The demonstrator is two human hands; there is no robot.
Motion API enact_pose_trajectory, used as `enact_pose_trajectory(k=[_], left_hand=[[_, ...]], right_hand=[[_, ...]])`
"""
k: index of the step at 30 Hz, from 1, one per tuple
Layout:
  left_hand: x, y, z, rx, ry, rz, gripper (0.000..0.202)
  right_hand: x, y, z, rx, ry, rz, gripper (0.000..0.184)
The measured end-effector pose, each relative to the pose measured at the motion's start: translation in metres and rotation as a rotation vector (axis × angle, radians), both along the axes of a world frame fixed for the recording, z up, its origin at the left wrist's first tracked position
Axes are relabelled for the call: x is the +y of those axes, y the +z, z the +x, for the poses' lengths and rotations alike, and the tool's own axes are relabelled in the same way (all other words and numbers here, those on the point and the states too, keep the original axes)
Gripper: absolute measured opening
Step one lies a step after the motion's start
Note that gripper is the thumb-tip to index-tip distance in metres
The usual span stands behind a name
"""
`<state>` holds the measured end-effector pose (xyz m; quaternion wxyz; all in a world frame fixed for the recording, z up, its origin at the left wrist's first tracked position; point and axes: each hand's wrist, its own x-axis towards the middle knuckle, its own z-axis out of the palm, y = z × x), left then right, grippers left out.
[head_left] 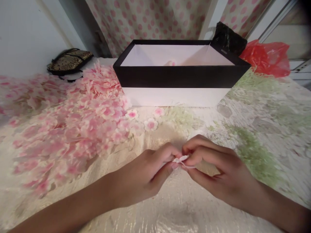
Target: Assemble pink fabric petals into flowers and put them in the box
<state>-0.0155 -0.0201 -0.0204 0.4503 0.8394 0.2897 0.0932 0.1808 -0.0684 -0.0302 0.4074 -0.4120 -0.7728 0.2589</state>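
Observation:
Between my two hands, low over the middle of the table, is a small pale fabric flower. My left hand pinches its left side between thumb and forefinger. From the right, my right hand grips the other side with thumb and fingertips. The flower looks folded or edge-on, and the fingers hide part of it. Just beyond my hands lie a few loose pink-and-white flowers. A large heap of similar pink flowers spreads over the left of the table.
A black-rimmed white box stands open at the back, one flower visible inside. Pale green stem pieces lie scattered on the right. Behind are a red plastic bag, a black bag and a patterned pouch.

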Motion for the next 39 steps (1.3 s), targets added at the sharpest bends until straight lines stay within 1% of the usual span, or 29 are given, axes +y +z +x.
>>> enact_pose_trajectory(k=[4, 6, 8, 10, 11, 12, 14, 16, 18, 20, 22, 24, 26, 28, 31, 35, 37, 39], left_hand=[[0.0, 0.001, 0.001, -0.015, -0.045, -0.005, 0.013], [0.0, 0.002, 0.001, -0.028, -0.064, 0.007, 0.014], [-0.001, 0.002, 0.001, -0.036, -0.093, 0.019, 0.017], [-0.002, 0.002, 0.0, -0.05, -0.13, 0.03, 0.02], [-0.002, 0.001, 0.0, -0.062, -0.13, 0.041, 0.02], [-0.002, 0.001, -0.001, -0.075, -0.109, 0.059, 0.02], [0.001, -0.001, -0.002, -0.091, -0.009, 0.13, 0.017], [0.008, -0.002, -0.003, -0.107, 0.136, 0.245, 0.013], [0.018, -0.004, -0.002, -0.118, 0.246, 0.39, 0.015], [0.028, -0.007, -0.002, -0.072, 0.275, 0.507, 0.023], [0.036, -0.012, 0.0, 0.021, 0.231, 0.552, 0.031], [0.04, -0.015, 0.001, 0.058, 0.194, 0.545, 0.033], [0.041, -0.016, 0.002, -0.004, 0.201, 0.514, 0.033], [0.039, -0.013, 0.003, -0.114, 0.252, 0.453, 0.031], [0.036, -0.006, 0.003, -0.264, 0.374, 0.322, 0.024], [0.034, 0.001, 0.001, -0.434, 0.546, 0.238, 0.016], [0.033, 0.001, 0.001, -0.472, 0.575, 0.156, 0.017], [0.032, -0.001, 0.001, -0.501, 0.551, 0.07, 0.017]], right_hand=[[-0.002, -0.001, -0.001, 0.031, -0.013, -0.018, 0.017], [-0.004, -0.002, -0.001, 0.034, -0.033, -0.074, 0.017], [-0.006, -0.003, 0.0, 0.0, -0.064, -0.14, 0.018], [-0.007, -0.003, 0.003, -0.048, -0.072, -0.147, 0.02], [-0.006, -0.003, 0.004, -0.071, -0.064, -0.135, 0.019], [-0.005, -0.003, 0.007, -0.089, -0.054, -0.116, 0.017], [-0.003, -0.003, 0.012, -0.12, -0.067, -0.068, 0.015], [0.0, -0.003, 0.018, -0.138, -0.121, -0.013, 0.014], [0.002, -0.002, 0.022, -0.142, -0.173, 0.04, 0.012], [0.002, -0.001, 0.024, -0.147, -0.195, 0.056, 0.01], [0.002, -0.001, 0.024, -0.158, -0.193, 0.055, 0.009], [0.001, -0.001, 0.023, -0.16, -0.185, 0.048, 0.01], [0.0, -0.001, 0.022, -0.156, -0.173, 0.055, 0.011], [0.0, -0.001, 0.022, -0.155, -0.165, 0.064, 0.012], [0.001, -0.003, 0.024, -0.161, -0.162, 0.068, 0.015], [0.002, -0.003, 0.023, -0.131, -0.155, 0.048, 0.015], [0.002, -0.001, 0.022, -0.054, -0.108, -0.009, 0.013], [0.002, 0.003, 0.02, 0.025, -0.037, -0.085, 0.01]])
